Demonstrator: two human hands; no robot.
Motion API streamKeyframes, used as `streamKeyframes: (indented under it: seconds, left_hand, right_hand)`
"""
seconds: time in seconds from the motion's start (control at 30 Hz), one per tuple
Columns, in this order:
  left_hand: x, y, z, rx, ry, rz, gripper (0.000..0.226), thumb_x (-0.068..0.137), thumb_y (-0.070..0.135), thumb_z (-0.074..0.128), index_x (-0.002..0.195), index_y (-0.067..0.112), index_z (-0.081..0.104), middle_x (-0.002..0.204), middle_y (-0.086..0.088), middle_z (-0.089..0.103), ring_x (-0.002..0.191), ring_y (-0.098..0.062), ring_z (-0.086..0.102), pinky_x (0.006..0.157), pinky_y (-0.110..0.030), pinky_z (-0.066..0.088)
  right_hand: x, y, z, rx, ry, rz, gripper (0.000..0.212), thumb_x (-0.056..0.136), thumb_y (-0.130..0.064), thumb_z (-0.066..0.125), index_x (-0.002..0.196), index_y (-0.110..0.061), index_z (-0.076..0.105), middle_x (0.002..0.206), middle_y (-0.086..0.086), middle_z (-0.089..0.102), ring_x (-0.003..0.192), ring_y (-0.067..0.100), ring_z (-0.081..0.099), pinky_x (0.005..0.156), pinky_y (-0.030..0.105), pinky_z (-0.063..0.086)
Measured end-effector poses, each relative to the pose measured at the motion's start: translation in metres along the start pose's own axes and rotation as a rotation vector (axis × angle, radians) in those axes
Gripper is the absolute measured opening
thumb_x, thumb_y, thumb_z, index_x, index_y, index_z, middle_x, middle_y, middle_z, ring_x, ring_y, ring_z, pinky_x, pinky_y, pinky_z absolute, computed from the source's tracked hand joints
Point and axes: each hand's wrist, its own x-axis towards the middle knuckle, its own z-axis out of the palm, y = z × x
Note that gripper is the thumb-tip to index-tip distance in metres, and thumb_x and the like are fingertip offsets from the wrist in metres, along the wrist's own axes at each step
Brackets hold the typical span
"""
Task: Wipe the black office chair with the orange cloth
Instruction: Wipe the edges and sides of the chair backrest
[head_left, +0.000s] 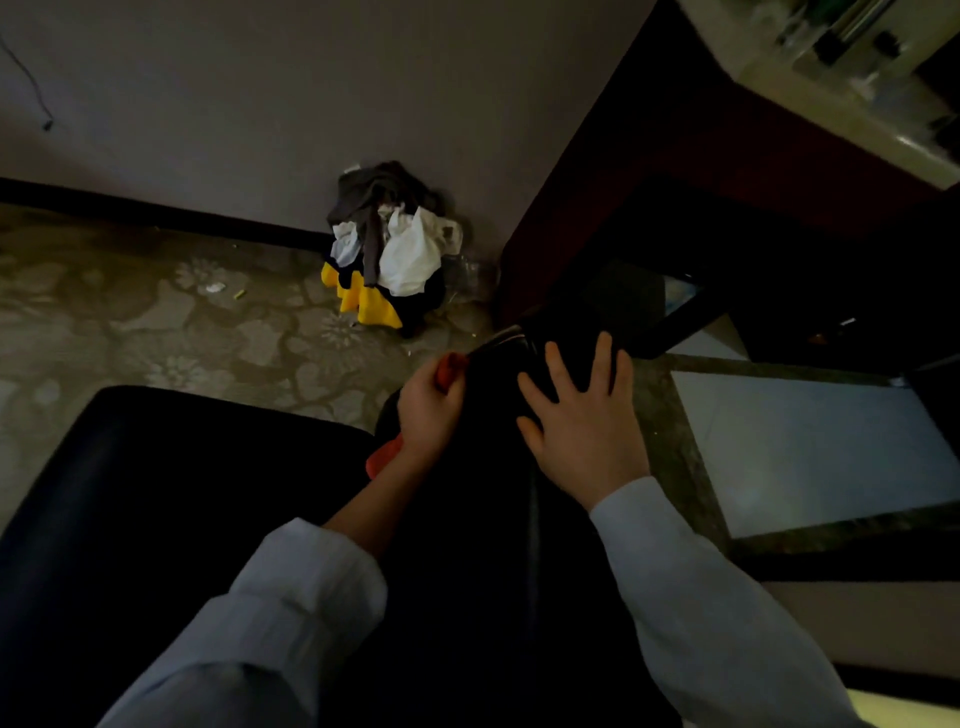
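Cloth (383, 460) under left hand (428, 410), on chair (156, 493)

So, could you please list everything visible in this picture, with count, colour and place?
office chair: one, black, lower half of the view, under both hands
orange cloth: one, orange, against the chair, in the left hand
pile of clothes and bags: one, grey, white, yellow and black, on the floor by the wall
desk: one, dark red-brown, upper right
carpet: one, beige flower pattern, left
cable: one, dark, wall, upper left
left hand: one, grips the cloth
right hand: one, flat on the chair, fingers spread
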Motion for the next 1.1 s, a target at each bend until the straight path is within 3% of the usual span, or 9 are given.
streamKeyframes:
  seconds: [0.13, 0.23, 0.4, 0.53, 0.6, 0.73, 0.87, 1.03, 1.1]
  left_hand:
    - [-0.002, -0.003, -0.005, -0.005, -0.012, -0.088, 0.009, 0.091, 0.026, 0.058, 0.087, 0.020, 0.063, 0.071, 0.006, 0.061, 0.067, -0.011, 0.057, 0.068, -0.032, 0.047]
    - [-0.008, 0.021, 0.001, -0.010, -0.027, 0.012, 0.010, 0.090, 0.025, 0.059, 0.090, 0.019, 0.066, 0.071, 0.008, 0.062, 0.067, -0.007, 0.057, 0.064, -0.025, 0.043]
    - [0.000, 0.065, 0.012, -0.052, -0.145, 0.382, 0.020, 0.086, 0.018, 0.058, 0.098, 0.007, 0.070, 0.092, -0.005, 0.071, 0.083, -0.009, 0.061, 0.073, -0.021, 0.045]
    - [0.016, 0.063, 0.015, -0.036, -0.120, 0.417, 0.010, 0.088, 0.011, 0.059, 0.087, 0.005, 0.067, 0.077, 0.005, 0.061, 0.072, 0.000, 0.053, 0.064, -0.014, 0.039]
    - [0.021, 0.054, 0.014, -0.044, -0.097, 0.333, 0.008, 0.088, 0.009, 0.060, 0.087, 0.007, 0.067, 0.075, 0.010, 0.057, 0.071, 0.002, 0.051, 0.063, -0.010, 0.038]
    - [0.012, 0.015, 0.002, -0.005, -0.090, 0.162, 0.013, 0.083, 0.014, 0.056, 0.088, 0.010, 0.067, 0.075, 0.004, 0.062, 0.073, -0.011, 0.058, 0.065, -0.023, 0.042]
    - [-0.013, -0.007, -0.010, -0.008, -0.039, 0.007, 0.012, 0.091, 0.018, 0.059, 0.086, 0.011, 0.068, 0.070, 0.006, 0.061, 0.068, -0.007, 0.057, 0.066, -0.024, 0.042]
    - [-0.015, 0.032, -0.008, -0.057, -0.079, 0.127, 0.013, 0.088, 0.013, 0.062, 0.098, 0.010, 0.071, 0.084, 0.007, 0.067, 0.076, 0.002, 0.059, 0.071, -0.014, 0.043]
    - [-0.010, 0.056, -0.002, -0.087, -0.134, 0.285, 0.014, 0.086, 0.010, 0.063, 0.097, 0.006, 0.071, 0.089, -0.003, 0.070, 0.081, 0.001, 0.058, 0.073, -0.016, 0.043]
  right_hand:
    - [0.003, -0.001, 0.005, 0.046, 0.097, 0.024, 0.050, 0.074, -0.047, 0.070, 0.117, -0.021, 0.068, 0.131, 0.016, 0.057, 0.120, 0.061, 0.039, 0.096, 0.066, 0.035]
    - [0.002, 0.000, 0.009, 0.044, 0.157, 0.032, 0.051, 0.069, -0.045, 0.074, 0.113, -0.020, 0.070, 0.127, 0.017, 0.060, 0.117, 0.060, 0.042, 0.094, 0.064, 0.038]
    - [0.002, 0.000, 0.010, 0.065, 0.191, 0.047, 0.048, 0.065, -0.042, 0.077, 0.105, -0.015, 0.073, 0.126, 0.016, 0.061, 0.116, 0.060, 0.043, 0.092, 0.065, 0.040]
    - [0.003, 0.001, 0.012, 0.061, 0.189, 0.046, 0.050, 0.066, -0.042, 0.077, 0.109, -0.017, 0.072, 0.125, 0.017, 0.060, 0.115, 0.061, 0.043, 0.091, 0.065, 0.040]
    - [0.003, 0.000, 0.010, 0.054, 0.168, 0.050, 0.051, 0.067, -0.043, 0.077, 0.111, -0.018, 0.071, 0.126, 0.017, 0.060, 0.116, 0.061, 0.043, 0.092, 0.064, 0.040]
    - [0.002, 0.000, 0.010, 0.047, 0.131, 0.052, 0.052, 0.069, -0.044, 0.076, 0.113, -0.019, 0.070, 0.127, 0.017, 0.059, 0.116, 0.061, 0.043, 0.092, 0.064, 0.040]
    - [0.003, 0.001, 0.007, 0.034, 0.094, 0.061, 0.044, 0.078, -0.044, 0.062, 0.114, -0.020, 0.069, 0.127, 0.017, 0.059, 0.117, 0.060, 0.043, 0.092, 0.065, 0.039]
    - [0.001, 0.002, 0.002, 0.016, 0.008, 0.038, 0.056, 0.094, -0.047, 0.042, 0.144, -0.023, 0.037, 0.155, 0.012, 0.025, 0.137, 0.055, 0.010, 0.111, 0.059, 0.010]
    - [0.000, -0.001, -0.003, 0.003, 0.029, 0.026, 0.055, 0.085, -0.046, 0.056, 0.131, -0.017, 0.055, 0.145, 0.015, 0.042, 0.134, 0.052, 0.025, 0.108, 0.058, 0.011]
